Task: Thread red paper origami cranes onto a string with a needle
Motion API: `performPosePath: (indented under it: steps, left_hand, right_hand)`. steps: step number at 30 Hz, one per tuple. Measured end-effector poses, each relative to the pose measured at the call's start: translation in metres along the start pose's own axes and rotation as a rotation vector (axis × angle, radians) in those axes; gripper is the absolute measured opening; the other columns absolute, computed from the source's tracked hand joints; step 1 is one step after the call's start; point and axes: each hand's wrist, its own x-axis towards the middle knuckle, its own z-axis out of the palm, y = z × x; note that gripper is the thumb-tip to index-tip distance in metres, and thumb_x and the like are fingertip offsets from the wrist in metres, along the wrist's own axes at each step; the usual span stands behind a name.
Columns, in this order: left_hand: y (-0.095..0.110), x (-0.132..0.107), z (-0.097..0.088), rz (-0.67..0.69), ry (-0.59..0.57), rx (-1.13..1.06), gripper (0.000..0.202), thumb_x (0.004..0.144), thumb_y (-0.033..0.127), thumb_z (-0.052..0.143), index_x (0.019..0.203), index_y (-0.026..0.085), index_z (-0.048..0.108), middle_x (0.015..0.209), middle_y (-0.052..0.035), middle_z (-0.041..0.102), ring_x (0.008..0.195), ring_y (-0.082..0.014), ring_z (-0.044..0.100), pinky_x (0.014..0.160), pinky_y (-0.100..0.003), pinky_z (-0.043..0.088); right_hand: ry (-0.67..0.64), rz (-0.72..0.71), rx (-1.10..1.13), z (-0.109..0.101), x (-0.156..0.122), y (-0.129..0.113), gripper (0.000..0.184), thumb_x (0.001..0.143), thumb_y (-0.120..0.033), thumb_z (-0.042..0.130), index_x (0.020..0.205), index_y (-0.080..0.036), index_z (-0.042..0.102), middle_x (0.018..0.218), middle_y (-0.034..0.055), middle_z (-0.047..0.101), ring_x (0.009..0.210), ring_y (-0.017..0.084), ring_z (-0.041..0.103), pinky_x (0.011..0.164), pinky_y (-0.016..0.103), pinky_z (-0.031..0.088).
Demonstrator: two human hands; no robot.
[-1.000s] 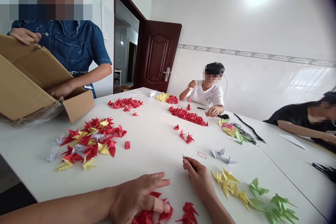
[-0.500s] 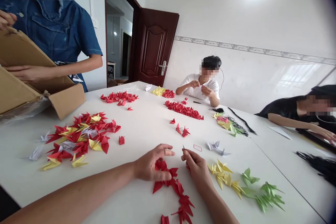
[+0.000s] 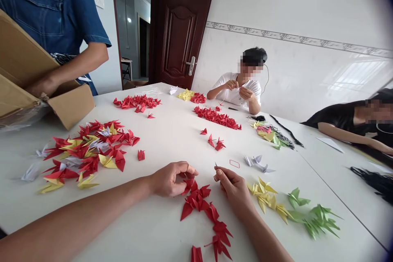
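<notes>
My left hand (image 3: 171,178) rests on the white table (image 3: 172,135) with its fingers curled onto the top end of a string of red paper cranes (image 3: 205,213). That string trails toward me between my forearms. My right hand (image 3: 233,186) is closed in a pinch on a thin needle (image 3: 215,165) whose tip sticks up above the fingers. A small red rubber band (image 3: 234,163) lies just beyond my right hand. A line of yellow cranes (image 3: 267,198) and green cranes (image 3: 316,217) lies to the right of my right wrist.
A mixed heap of red, yellow and white cranes (image 3: 86,153) lies at left. A person in a denim shirt holds a cardboard box (image 3: 33,86) over the left edge. Two seated people work at the far side and right. More red crane piles (image 3: 216,116) and white cranes (image 3: 256,163) lie beyond.
My left hand slid forward from the near edge, dragging the red cranes out into a string, and curled its fingers on the string's top end. My right hand kept its pinch.
</notes>
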Motion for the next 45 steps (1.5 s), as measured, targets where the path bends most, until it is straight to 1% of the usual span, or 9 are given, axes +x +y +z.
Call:
performPosePath:
  steps: [5,10,12,18,21,25,31,38,45]
  left_hand:
    - [0.001,0.000,0.001,0.040,0.017,0.022,0.037,0.064,0.008,0.051,0.100,0.016,0.058,0.093,-0.0057,0.060,0.088,-0.0170,0.057,0.078,-0.029,0.048]
    - [-0.006,0.002,0.003,-0.021,0.015,-0.059,0.030,0.069,0.013,0.053,0.099,0.016,0.056,0.087,-0.0045,0.061,0.083,-0.0157,0.058,0.075,-0.029,0.049]
    - [-0.008,0.004,0.003,-0.044,0.076,-0.103,0.028,0.072,0.014,0.052,0.099,0.016,0.055,0.084,-0.0035,0.060,0.082,-0.0145,0.057,0.075,-0.029,0.048]
    - [-0.009,0.009,0.006,-0.038,0.413,-0.111,0.024,0.077,0.018,0.049,0.101,0.017,0.050,0.080,-0.0004,0.052,0.067,-0.0102,0.055,0.062,-0.024,0.047]
    - [-0.010,0.017,0.013,0.009,0.482,-0.065,0.029,0.077,0.017,0.048,0.106,0.017,0.049,0.080,-0.0011,0.052,0.072,-0.0117,0.055,0.065,-0.025,0.048]
    - [-0.011,0.032,0.023,0.067,0.528,0.003,0.034,0.076,0.016,0.049,0.110,0.017,0.049,0.084,-0.0024,0.054,0.082,-0.0142,0.056,0.069,-0.026,0.048]
    - [-0.012,0.048,0.031,0.106,0.504,0.027,0.039,0.075,0.013,0.047,0.114,0.017,0.046,0.083,-0.0020,0.055,0.080,-0.0136,0.057,0.067,-0.027,0.050]
    - [-0.012,0.045,0.034,0.196,0.348,0.046,0.034,0.074,0.009,0.047,0.106,0.018,0.051,0.094,-0.0044,0.058,0.082,-0.0141,0.058,0.070,-0.028,0.052]
    - [-0.011,0.045,0.034,0.192,0.333,0.070,0.033,0.074,0.008,0.047,0.106,0.017,0.052,0.096,-0.0046,0.059,0.083,-0.0130,0.059,0.072,-0.026,0.053]
  right_hand:
    - [-0.002,-0.005,-0.029,0.000,0.001,0.000,0.047,0.072,-0.056,0.055,0.089,-0.014,0.067,0.070,0.0045,0.060,0.055,0.013,0.046,0.049,0.024,0.039]
    - [-0.015,0.001,-0.038,-0.001,0.001,0.000,0.050,0.071,-0.059,0.054,0.092,-0.014,0.066,0.071,0.0047,0.060,0.054,0.013,0.045,0.049,0.024,0.038]
    - [-0.011,0.014,-0.036,0.000,0.001,-0.001,0.052,0.071,-0.060,0.054,0.092,-0.014,0.066,0.070,0.0048,0.060,0.054,0.013,0.044,0.049,0.024,0.038]
    - [-0.035,-0.030,-0.105,0.000,-0.001,-0.001,0.042,0.076,-0.053,0.052,0.088,-0.015,0.066,0.071,0.0036,0.060,0.056,0.013,0.047,0.052,0.024,0.040]
    - [-0.028,-0.068,-0.171,0.004,-0.001,-0.001,0.041,0.076,-0.051,0.053,0.090,-0.015,0.067,0.073,0.0045,0.064,0.064,0.017,0.054,0.058,0.026,0.043]
    - [-0.029,-0.143,-0.250,0.009,-0.003,-0.003,0.038,0.076,-0.048,0.054,0.090,-0.016,0.069,0.078,0.0047,0.068,0.072,0.021,0.059,0.063,0.027,0.045]
    - [-0.020,-0.251,-0.335,0.012,-0.004,-0.006,0.031,0.080,-0.042,0.049,0.085,-0.019,0.071,0.078,0.0043,0.069,0.070,0.020,0.060,0.062,0.025,0.044]
    - [-0.027,-0.311,-0.441,0.015,-0.001,-0.001,0.031,0.084,-0.040,0.045,0.083,-0.021,0.069,0.065,0.0027,0.063,0.059,0.016,0.055,0.057,0.023,0.040]
    - [-0.010,-0.291,-0.464,0.016,-0.001,0.001,0.029,0.084,-0.039,0.045,0.085,-0.021,0.068,0.064,0.0024,0.061,0.058,0.015,0.053,0.055,0.023,0.039]
